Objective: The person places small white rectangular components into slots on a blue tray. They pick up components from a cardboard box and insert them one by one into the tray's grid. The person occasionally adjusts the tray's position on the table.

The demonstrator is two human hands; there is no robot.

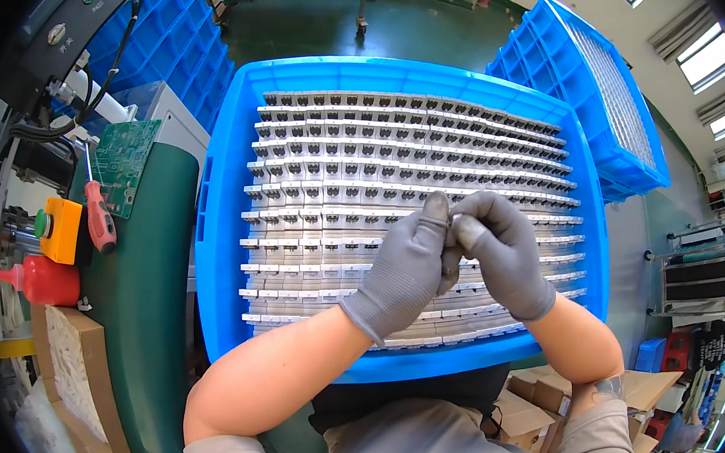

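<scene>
Both my hands wear grey knit gloves and meet above a blue plastic crate (212,278). My left hand (410,261) is closed, its thumb pointing up and its fingertips against those of the other hand. My right hand (502,249) is pinched, thumb against the bent forefinger. Whatever lies between the fingertips is too small and covered to make out. Beneath the hands, the crate is packed with rows of silver metal parts (323,170), many with small black pieces along their tops. Some rows below the gloves are hidden.
Left of the crate, a green-topped bench (150,314) bears a red screwdriver (99,217), a green circuit board (128,161), an orange button box (61,233) and a red squeeze bottle (46,281). Another filled blue crate (571,92) stands back right. Cardboard boxes (529,402) sit near my right arm.
</scene>
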